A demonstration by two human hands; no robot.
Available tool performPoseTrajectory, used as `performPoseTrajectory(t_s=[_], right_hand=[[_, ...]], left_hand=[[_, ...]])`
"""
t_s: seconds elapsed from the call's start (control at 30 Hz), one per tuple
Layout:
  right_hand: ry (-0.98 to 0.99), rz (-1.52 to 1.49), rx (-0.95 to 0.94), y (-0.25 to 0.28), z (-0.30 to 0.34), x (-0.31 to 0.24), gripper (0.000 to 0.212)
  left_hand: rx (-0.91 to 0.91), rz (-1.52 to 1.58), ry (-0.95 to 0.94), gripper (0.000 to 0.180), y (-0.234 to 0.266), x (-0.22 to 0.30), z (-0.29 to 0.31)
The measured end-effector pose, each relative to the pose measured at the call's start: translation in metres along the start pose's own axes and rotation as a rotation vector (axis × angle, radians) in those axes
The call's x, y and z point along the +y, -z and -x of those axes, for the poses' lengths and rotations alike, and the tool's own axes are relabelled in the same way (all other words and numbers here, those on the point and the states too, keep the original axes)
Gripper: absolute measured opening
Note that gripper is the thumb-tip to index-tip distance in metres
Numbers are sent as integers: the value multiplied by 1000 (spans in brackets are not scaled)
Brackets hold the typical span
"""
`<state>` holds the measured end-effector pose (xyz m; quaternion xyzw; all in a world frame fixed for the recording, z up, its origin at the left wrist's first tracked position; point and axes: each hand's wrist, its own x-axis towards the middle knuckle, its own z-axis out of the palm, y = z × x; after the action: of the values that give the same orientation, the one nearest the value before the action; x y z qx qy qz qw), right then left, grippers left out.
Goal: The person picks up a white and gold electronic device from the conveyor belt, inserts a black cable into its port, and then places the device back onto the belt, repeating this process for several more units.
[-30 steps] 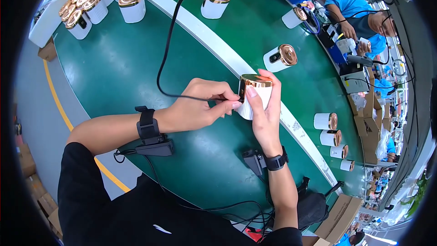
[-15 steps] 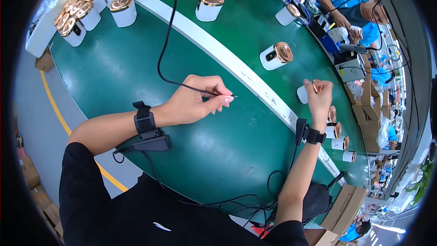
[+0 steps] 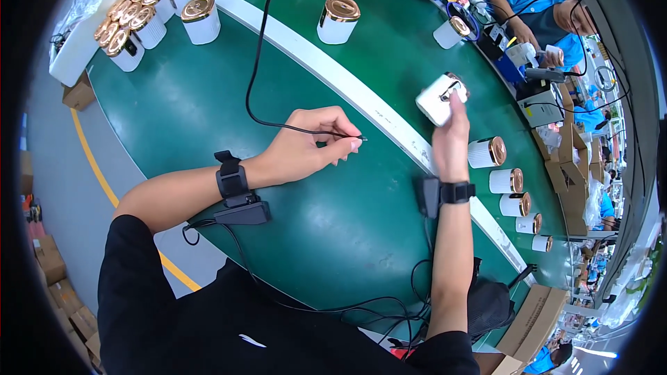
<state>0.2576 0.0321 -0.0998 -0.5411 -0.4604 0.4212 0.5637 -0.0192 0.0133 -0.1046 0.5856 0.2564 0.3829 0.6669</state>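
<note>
Moved left since the earlier frame: right hand [image 3: 451,140], fingers closed on a tilted white-and-gold canister [image 3: 433,103], right of centre, beyond the white strip [image 3: 333,74]. Left hand [image 3: 313,146], at centre, pinches a black cable [image 3: 249,97] near its plug [image 3: 364,139]. Green tabletop [image 3: 333,222] spans from the strip to a curved edge at left; a canister row [image 3: 501,181] at right stands apart from the held canister.

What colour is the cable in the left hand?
The cable is black; it shows best in the head view.
</note>
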Motion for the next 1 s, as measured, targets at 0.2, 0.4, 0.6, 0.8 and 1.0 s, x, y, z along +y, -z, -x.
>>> performPoseTrajectory(t_s=[0.2, 0.4, 0.6, 0.8, 1.0], right_hand=[[-202, -326, -255, -37, 36, -12, 44], [-186, -237, -236, -61, 49, -14, 43], [-46, -138, -242, -64, 50, -8, 49], [-64, -78, -248, -66, 51, -4, 53], [-43, -27, -254, -71, 47, -3, 59]], left_hand=[[-6, -40, -61, 12, -3, 2, -5], [-9, -28, -160, 15, -6, 0, -12], [-6, -119, -205, 14, -4, -1, -14], [33, -158, -151, 9, 0, -6, -15], [-2, -156, -184, 7, 6, -5, -17]])
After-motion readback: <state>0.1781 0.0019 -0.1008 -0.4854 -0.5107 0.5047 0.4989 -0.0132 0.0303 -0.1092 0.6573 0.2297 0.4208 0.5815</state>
